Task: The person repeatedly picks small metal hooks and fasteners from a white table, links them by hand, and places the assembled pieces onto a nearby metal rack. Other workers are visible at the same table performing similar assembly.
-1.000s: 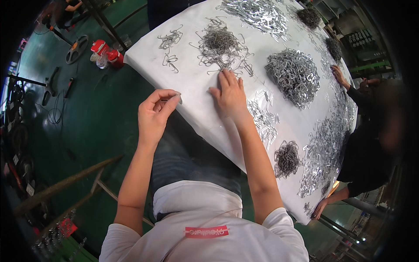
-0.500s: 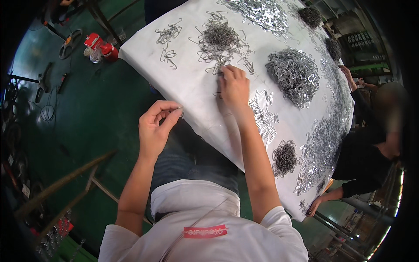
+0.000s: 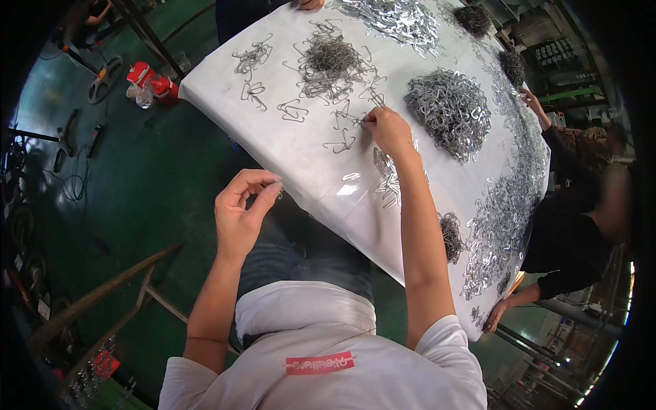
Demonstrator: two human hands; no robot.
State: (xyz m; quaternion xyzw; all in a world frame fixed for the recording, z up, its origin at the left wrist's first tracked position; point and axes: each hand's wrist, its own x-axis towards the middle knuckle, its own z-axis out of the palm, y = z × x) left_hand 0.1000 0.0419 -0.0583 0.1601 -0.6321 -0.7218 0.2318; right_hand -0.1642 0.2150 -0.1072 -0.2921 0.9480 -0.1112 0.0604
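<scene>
My left hand is raised beside the table's near edge, thumb and forefinger pinched on a small metal piece whose kind is too small to make out. Over the table, my right hand has its fingertips closed on a bent wire hook. Several loose wire hooks lie around those fingertips. Just beyond is a tangled pile of grey wire hooks. Flat shiny metal links lie beside and partly under my right forearm.
The white-covered table also bears a large heap of metal links and a darker wire pile. Other people work at the right, a hand on the table corner. Red containers stand beyond the left corner.
My right hand has moved right, away from the near side of the wire pile. Wire hooks it covered now show on the cloth. My left hand stays pinched, slightly lower.
</scene>
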